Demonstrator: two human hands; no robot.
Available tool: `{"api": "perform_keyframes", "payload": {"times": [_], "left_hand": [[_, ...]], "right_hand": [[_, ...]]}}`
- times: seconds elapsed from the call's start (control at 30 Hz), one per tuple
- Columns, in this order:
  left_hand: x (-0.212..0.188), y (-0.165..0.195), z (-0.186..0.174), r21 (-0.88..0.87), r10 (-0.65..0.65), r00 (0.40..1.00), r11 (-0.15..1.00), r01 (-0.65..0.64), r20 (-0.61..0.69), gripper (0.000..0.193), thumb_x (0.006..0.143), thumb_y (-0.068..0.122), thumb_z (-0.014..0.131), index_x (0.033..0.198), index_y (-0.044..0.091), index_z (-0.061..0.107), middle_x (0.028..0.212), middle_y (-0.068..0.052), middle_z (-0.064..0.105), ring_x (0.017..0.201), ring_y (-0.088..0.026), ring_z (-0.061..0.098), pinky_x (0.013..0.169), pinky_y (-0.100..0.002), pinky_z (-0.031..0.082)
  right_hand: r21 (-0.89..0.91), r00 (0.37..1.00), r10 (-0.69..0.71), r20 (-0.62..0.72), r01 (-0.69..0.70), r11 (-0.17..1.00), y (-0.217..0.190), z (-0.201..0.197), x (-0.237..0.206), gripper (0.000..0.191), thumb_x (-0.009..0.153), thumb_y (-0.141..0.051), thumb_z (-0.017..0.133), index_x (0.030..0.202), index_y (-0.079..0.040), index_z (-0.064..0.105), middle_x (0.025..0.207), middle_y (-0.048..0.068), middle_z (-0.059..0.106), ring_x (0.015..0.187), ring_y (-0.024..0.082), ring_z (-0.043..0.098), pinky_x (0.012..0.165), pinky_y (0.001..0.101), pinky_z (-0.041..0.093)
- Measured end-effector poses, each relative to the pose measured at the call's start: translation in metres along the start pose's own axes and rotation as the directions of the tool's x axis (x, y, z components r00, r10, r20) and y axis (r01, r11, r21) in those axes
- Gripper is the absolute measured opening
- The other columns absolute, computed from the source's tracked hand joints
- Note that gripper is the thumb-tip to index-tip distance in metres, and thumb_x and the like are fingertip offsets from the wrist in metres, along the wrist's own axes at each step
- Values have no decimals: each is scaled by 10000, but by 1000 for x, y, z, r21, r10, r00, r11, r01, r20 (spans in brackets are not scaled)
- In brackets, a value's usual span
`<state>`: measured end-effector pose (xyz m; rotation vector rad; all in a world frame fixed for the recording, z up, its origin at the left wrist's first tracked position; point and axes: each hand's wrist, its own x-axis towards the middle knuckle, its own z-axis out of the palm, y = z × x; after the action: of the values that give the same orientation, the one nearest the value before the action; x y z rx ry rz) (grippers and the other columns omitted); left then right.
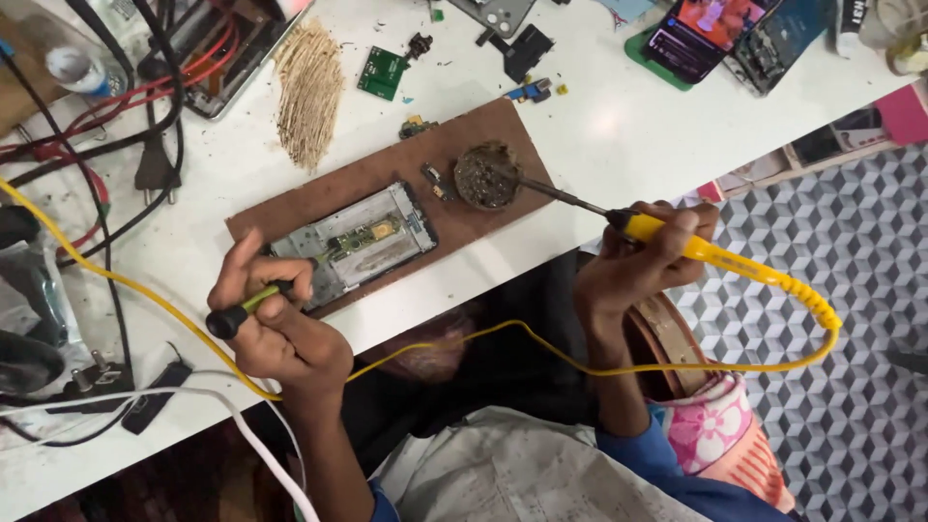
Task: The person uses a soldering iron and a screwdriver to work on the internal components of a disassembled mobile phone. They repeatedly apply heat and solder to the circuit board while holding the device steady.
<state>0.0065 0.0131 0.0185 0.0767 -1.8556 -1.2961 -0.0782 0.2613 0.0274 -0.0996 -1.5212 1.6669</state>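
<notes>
My right hand (643, 256) grips a yellow-handled soldering iron (677, 242), its tip in the round flux tin (486, 176). My left hand (280, 324) closes on a black-and-green tool (242, 309) at the opened phone (353, 244) on the brown board (464, 135). I judge the phone light and fragile, best held by its edges.

A white worktable (599, 145) is seen across the upper frame. A brown board (290, 208) is laid at its centre, with a green circuit board (383, 72) and a fibrous tan bundle (311, 87) above it. Tangled cables (126, 126) are spread at upper left, and phones (706, 34) are placed at upper right.
</notes>
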Motion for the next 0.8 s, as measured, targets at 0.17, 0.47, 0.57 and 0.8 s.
{"api": "perform_keyframes", "payload": {"times": [0.17,0.47,0.57,0.8], "left_hand": [[3,-1,0,-30,13,1000,999,-12,4,400,1233,226,314,1472,-68,443,840,-85,567,708,-114,510,693,-242,437],[3,-1,0,-78,4,1000,997,-2,19,426,1238,273,320,1480,-55,445,811,-86,567,702,-121,492,704,-242,432],[4,-1,-1,-90,4,1000,996,-2,26,425,1236,273,323,1477,-55,445,794,-79,559,694,-118,486,707,-247,427],[9,1,-3,-115,30,999,993,-26,33,407,1228,254,330,1467,-53,448,821,-93,565,709,-126,517,703,-249,445]], "right_hand": [[-32,999,-34,34,35,999,9,2,-4,357,1117,-362,559,952,-51,497,735,11,490,528,56,411,394,201,325],[-17,992,-54,116,56,998,19,10,-4,336,1083,-346,566,917,-70,469,711,17,503,501,40,406,419,198,318],[4,990,-72,122,72,997,19,11,-6,339,1128,-335,567,963,-49,493,723,4,447,505,50,411,434,207,328],[0,996,-4,92,4,1000,4,7,-3,364,1107,-378,536,936,-58,506,667,-2,430,490,62,391,432,228,303]]}}
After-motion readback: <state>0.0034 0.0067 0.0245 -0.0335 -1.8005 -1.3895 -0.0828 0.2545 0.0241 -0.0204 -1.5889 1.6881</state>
